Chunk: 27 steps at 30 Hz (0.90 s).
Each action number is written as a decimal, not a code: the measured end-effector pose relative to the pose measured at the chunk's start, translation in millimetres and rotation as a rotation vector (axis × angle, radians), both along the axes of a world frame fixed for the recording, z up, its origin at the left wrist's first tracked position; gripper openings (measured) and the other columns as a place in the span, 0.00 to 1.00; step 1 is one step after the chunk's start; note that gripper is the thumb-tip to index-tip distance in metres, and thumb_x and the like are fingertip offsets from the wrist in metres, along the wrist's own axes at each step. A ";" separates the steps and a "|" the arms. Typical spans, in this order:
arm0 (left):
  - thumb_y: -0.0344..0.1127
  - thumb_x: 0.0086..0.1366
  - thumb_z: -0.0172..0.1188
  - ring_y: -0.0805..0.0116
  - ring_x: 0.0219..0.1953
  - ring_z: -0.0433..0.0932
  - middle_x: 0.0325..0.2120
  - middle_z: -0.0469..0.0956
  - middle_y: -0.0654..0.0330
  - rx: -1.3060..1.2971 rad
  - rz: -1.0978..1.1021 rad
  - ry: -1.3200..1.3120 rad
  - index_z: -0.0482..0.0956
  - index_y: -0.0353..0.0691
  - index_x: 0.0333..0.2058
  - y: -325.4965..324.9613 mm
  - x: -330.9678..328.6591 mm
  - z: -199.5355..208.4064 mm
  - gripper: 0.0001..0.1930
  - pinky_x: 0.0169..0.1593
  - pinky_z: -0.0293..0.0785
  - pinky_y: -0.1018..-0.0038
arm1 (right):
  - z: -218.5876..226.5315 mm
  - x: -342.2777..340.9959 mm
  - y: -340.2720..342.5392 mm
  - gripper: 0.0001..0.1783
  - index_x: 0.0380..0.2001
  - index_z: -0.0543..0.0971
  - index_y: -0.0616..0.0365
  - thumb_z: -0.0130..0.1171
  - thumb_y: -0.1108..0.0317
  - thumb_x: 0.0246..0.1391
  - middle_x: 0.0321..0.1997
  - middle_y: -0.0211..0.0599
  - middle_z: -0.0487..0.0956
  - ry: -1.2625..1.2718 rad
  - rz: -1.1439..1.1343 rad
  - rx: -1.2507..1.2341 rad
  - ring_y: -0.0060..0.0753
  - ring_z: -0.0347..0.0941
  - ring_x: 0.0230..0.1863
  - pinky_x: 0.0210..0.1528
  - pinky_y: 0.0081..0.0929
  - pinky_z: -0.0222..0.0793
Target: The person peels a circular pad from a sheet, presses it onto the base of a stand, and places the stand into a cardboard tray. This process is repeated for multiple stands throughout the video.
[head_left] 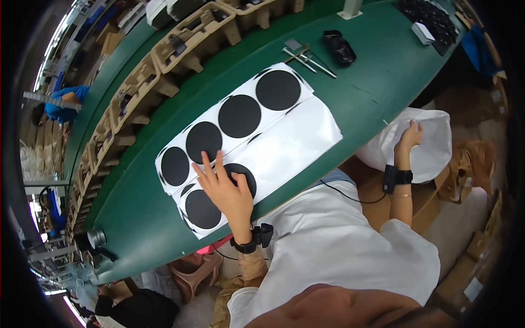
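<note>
While the left hand (225,191) is pressed flat, fingers spread, on white backing sheets (295,147) bearing round black foam pads (239,116), none lifted, a white plastic bag (429,145) on the right is touched by the loosely curled right hand (410,136).

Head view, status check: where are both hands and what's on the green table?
Left hand flat on a black disc on the white sheets. Right hand off-table, on the white bag. Metal tools lie beyond the sheets.
</note>
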<state>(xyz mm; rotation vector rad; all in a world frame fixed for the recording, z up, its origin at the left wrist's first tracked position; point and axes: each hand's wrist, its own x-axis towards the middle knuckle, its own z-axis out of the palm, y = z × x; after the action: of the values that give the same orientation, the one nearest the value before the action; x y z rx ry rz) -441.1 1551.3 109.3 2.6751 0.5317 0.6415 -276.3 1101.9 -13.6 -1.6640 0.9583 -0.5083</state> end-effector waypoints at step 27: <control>0.56 0.53 0.62 0.47 0.69 0.46 0.67 0.51 0.55 0.082 -0.185 0.226 0.63 0.50 0.62 14.9 2.6 -4.4 0.40 0.63 0.43 0.41 | 113.6 -82.6 283.6 0.37 0.63 0.64 0.44 0.56 0.48 0.49 0.69 0.37 0.58 -0.369 1.454 -1.096 0.45 0.51 0.70 0.63 0.60 0.48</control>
<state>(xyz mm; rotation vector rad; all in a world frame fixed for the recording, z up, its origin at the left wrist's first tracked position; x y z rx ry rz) -438.5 1566.2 105.0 2.8488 0.3136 0.3174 -358.9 1385.5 100.0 -2.5166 -1.0829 -0.2485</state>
